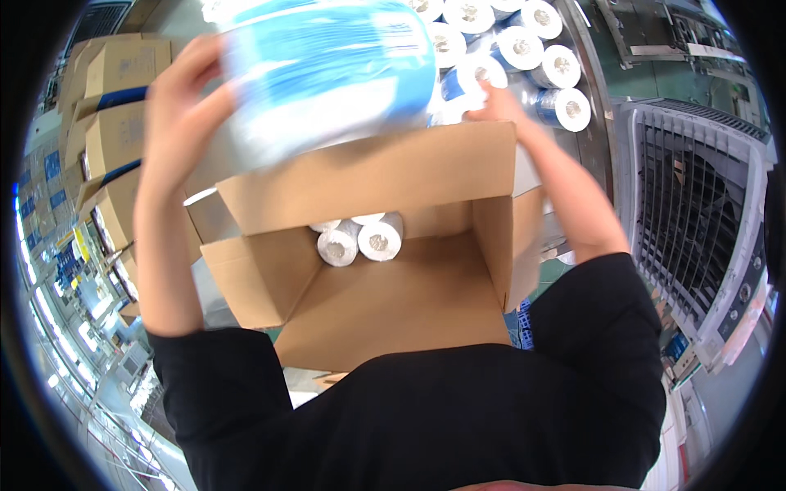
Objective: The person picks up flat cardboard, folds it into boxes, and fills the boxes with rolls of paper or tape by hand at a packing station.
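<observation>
My left hand (192,90) grips the left end of a large blue-and-white, plastic-wrapped pack (332,69), its fingers curled round the edge. The pack is tilted and blurred, raised above the far flap of an open cardboard box (401,303). Inside the box, several white rolls (380,242) stand against its far left corner, some partly hidden by the flap. My right hand (495,102) is beyond the box's far right corner, beside a blue-wrapped white roll (476,74). Its fingers are blurred and partly hidden, so I cannot tell whether they hold anything.
Several more rolls (560,67) are grouped on a metal table (591,98) at the far right. Cardboard boxes (115,135) line the left side. A large grey grilled unit (696,221) stands on the right. The box's flaps stick outward.
</observation>
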Tool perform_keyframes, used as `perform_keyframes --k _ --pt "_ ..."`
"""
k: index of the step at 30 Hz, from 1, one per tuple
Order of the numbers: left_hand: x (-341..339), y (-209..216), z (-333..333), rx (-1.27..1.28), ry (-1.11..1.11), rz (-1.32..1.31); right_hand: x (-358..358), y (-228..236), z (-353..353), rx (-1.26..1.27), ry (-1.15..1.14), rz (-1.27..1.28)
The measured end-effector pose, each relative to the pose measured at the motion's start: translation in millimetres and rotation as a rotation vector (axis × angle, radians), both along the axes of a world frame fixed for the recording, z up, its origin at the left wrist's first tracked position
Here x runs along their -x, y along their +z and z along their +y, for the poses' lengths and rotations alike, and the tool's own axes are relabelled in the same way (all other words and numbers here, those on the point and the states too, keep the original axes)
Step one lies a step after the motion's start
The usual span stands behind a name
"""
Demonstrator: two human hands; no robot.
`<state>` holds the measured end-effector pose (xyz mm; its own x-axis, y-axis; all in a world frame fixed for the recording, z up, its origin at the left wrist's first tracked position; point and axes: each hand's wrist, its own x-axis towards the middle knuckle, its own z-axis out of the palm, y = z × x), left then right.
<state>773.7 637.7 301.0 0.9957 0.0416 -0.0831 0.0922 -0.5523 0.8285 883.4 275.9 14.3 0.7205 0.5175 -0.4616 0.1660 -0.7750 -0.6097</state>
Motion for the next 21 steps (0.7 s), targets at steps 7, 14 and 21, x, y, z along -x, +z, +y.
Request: perform_keyframes --k 7,14,21 --pt "169.2 -21.3 -79.8 0.853 -0.029 0.659 -11.8 251.5 -48.7 -0.125 -0.237 -0.531" --pt "169.5 -167.8 -187.8 -0.287 -0.301 0.284 146.6 346.0 -2.4 -0.185 0.935 -0.493" --pt "198.3 -240.8 -195.6 -0.904 -0.772 0.345 220.4 197.7 10.4 0.641 0.937 -0.155"
